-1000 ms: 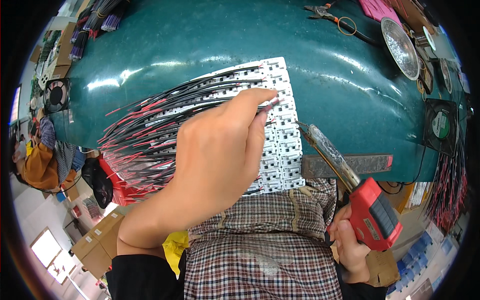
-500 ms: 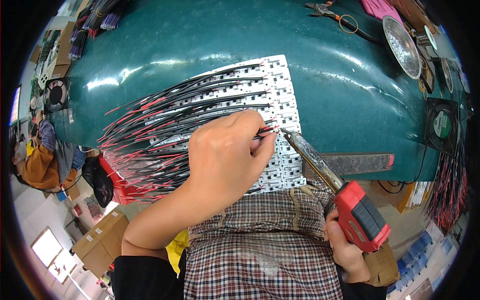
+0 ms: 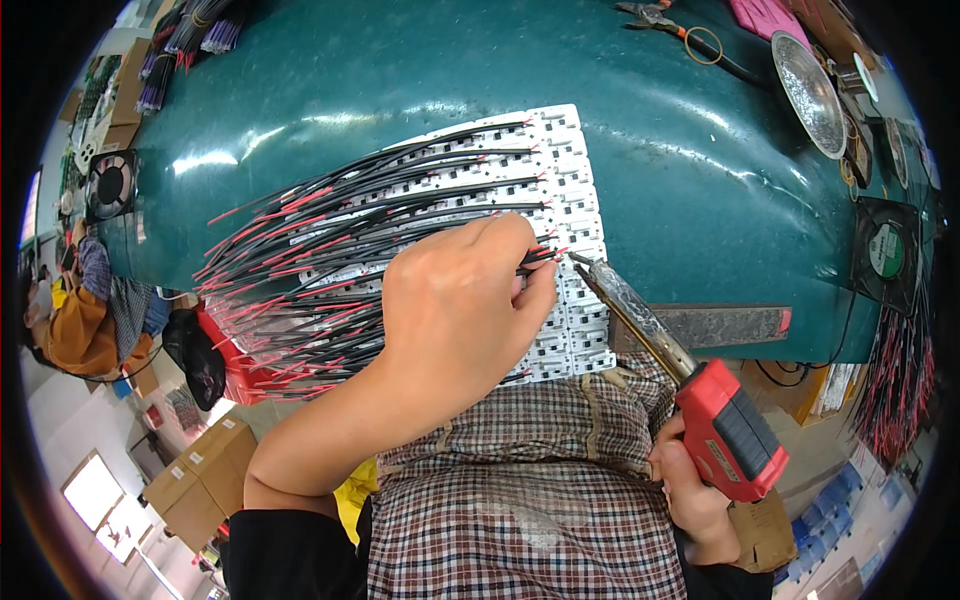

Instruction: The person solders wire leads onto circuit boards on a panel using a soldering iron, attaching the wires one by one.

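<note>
My left hand [image 3: 465, 290] pinches a black wire with a red end [image 3: 541, 256] over a white circuit board panel [image 3: 568, 180]. Its fingers are closed, and the wire's tip lies against the board. In my right hand [image 3: 690, 490] is a red and black soldering gun [image 3: 725, 425], held by its lower end. The metal tip of the gun points up and left, close to the wire end; whether they touch I cannot tell. Many more black and red wires [image 3: 320, 230] run leftward from rows on the board, partly hidden under my left hand and forearm.
A dark metal bar [image 3: 710, 325] lies right of the board on the green table mat [image 3: 690, 200]. Pliers [image 3: 660, 20], a metal dish [image 3: 806, 95] and a fan [image 3: 885, 253] sit to the right. Another fan [image 3: 110, 186] and wire bundles [image 3: 200, 35] are at the left.
The board has shifted very slightly, up and to the right in the picture. My left hand, the wire and the soldering gun moved a little to the right.
</note>
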{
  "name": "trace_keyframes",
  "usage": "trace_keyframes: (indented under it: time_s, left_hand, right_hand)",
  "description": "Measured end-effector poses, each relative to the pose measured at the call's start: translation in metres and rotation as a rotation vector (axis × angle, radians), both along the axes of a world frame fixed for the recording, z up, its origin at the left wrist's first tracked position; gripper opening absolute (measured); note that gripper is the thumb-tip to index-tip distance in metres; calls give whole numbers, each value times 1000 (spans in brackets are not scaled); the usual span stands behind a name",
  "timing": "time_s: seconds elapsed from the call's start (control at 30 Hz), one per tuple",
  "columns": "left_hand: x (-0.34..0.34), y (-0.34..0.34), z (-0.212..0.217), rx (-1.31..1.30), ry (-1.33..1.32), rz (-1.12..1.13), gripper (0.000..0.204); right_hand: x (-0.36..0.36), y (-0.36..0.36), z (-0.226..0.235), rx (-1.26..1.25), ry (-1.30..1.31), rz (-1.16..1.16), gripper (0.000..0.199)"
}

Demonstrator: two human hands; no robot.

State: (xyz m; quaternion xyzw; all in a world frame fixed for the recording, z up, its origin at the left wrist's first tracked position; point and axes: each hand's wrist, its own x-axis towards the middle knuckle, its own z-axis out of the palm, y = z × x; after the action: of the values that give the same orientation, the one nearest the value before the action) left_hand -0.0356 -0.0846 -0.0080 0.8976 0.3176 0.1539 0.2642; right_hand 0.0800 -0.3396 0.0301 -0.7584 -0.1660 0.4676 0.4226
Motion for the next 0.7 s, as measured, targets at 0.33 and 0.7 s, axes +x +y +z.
trace_keyframes:
  time_s: [0.33,0.7]
  left_hand:
    - [0,6,2,-134,-21,-23,10]
    - [2,15,3,-157,-38,-94,13]
  right_hand:
    - [0,-2,-3,63,-26,48,12]
    - [4,-8,-2,-45,45,29,24]
